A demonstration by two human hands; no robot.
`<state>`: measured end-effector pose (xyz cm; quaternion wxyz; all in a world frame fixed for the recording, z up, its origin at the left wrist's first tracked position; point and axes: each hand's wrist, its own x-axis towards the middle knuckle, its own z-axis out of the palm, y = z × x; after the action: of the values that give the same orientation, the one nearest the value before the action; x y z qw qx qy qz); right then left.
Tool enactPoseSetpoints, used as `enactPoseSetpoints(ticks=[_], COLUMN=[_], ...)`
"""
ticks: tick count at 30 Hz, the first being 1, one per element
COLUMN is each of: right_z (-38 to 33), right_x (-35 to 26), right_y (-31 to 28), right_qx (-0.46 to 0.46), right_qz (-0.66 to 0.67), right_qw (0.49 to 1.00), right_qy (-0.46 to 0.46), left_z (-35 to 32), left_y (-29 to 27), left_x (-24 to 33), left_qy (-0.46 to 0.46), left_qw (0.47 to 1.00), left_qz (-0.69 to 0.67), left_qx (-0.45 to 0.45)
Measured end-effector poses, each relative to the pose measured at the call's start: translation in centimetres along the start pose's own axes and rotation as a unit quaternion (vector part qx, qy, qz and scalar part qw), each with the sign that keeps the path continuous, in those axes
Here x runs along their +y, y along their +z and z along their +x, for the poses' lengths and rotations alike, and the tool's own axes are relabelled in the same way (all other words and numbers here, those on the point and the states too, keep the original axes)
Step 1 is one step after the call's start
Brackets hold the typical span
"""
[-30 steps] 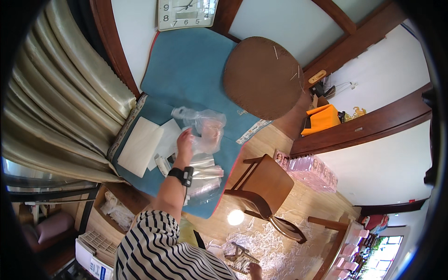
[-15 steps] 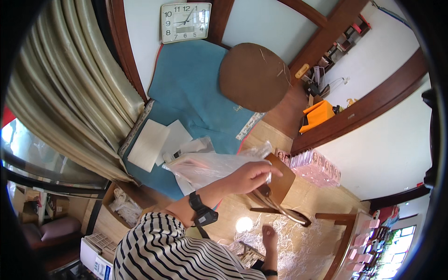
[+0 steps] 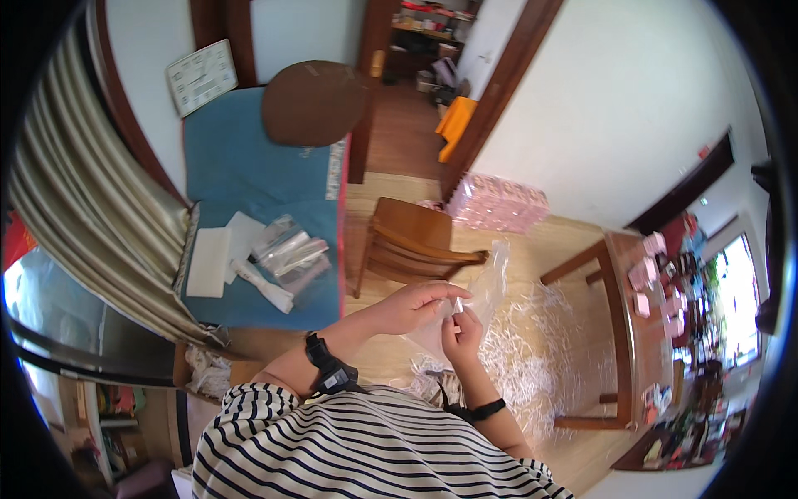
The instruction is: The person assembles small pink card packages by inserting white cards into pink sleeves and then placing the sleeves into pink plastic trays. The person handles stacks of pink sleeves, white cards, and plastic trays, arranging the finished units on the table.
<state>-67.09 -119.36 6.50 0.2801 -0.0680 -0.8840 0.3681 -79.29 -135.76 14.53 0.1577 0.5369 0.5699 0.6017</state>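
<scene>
Left hand [image 3: 413, 305] and right hand [image 3: 460, 334] both pinch clear bag [image 3: 486, 287] above shredded paper [image 3: 532, 349]; chair [image 3: 407, 241] beyond.

Sunlit room: white walls [image 3: 632, 108], wooden floor [image 3: 399, 141], blue table [image 3: 241, 166], wooden chair [image 3: 411, 241], beige curtain [image 3: 91, 224].

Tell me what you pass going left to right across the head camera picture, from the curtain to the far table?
Curtain → white pad on the blue table → wooden chair → left hand → right hand holding the clear plastic bag → wooden side table.
</scene>
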Motion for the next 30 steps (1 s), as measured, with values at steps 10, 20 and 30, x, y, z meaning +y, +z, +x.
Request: enactPoseSetpoints(ticks=[10, 20, 30], right_z=[-9.8, -17.9, -24.4], right_x=[11.0, 12.7, 14.3], right_y=[-13.2, -19.6, -28.2], right_qx=[-0.111, 0.068, 0.208], right_qz=[0.074, 0.094, 0.051], right_qw=[0.976, 0.955, 0.911], right_qy=[0.174, 0.272, 0.352], left_z=[8.6, 14.4, 19.7], left_y=[21.5, 34.8, 44.3], left_x=[2.0, 2.6, -0.5], left_qy=[0.030, 0.047, -0.059], left_qw=[0.962, 0.796, 0.703], left_qz=[-0.129, -0.251, -0.352], left_qx=[-0.239, -0.549, -0.616])
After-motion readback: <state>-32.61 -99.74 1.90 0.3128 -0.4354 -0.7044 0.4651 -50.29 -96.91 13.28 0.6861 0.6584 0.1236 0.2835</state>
